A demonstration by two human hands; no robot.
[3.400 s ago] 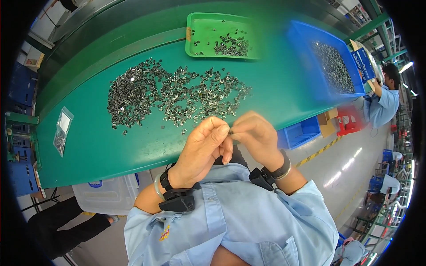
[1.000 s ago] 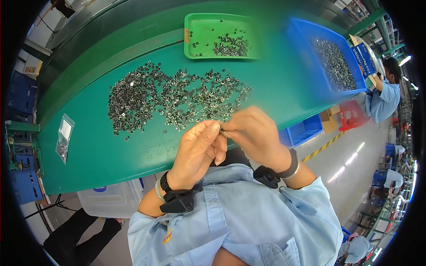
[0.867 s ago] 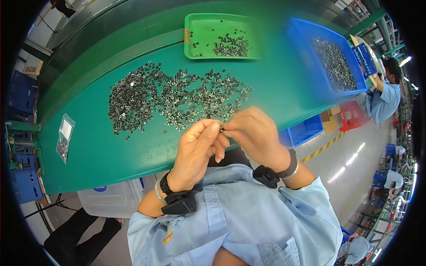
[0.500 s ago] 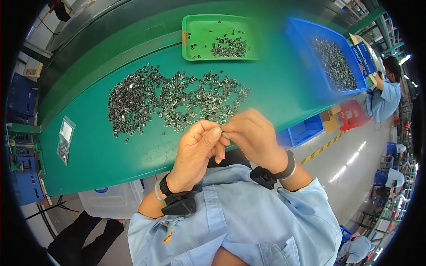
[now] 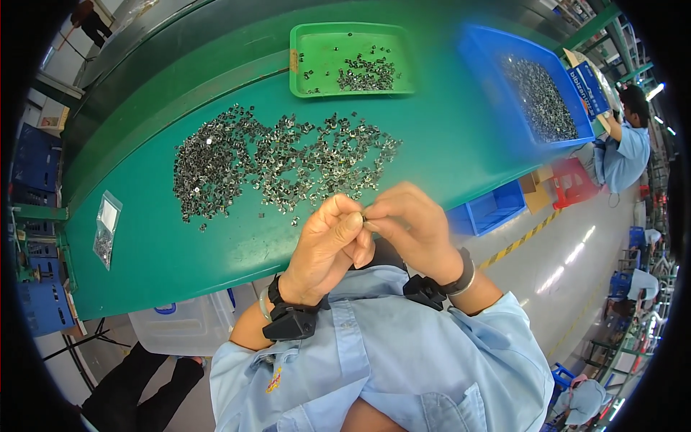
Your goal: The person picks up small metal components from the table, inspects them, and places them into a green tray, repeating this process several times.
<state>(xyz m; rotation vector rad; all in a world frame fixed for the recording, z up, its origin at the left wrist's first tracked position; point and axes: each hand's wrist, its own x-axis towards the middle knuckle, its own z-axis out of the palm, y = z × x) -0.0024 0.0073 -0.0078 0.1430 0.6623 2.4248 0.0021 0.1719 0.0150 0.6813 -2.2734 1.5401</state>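
My left hand (image 5: 330,241) and my right hand (image 5: 412,225) meet fingertip to fingertip above the near edge of the green table. Between them is a tiny dark piece (image 5: 365,218), pinched by the thumb and forefinger of each hand; its exact shape is too small to make out. Just beyond my hands, a spread of small metal parts (image 5: 324,162) lies loose on the tabletop, thickest in a dark heap (image 5: 209,169) at its left. A green tray (image 5: 353,93) farther back holds more small parts.
A blue bin (image 5: 497,108) full of small parts stands at the right. Below it is another blue bin (image 5: 489,212). On the table's left lies a clear bag (image 5: 106,230) of parts. A co-worker (image 5: 625,155) in light blue is at the far right.
My hands have shifted slightly, and the tiny dark piece now shows between the fingertips. My left fingers have curled in more. The loose parts look the same.
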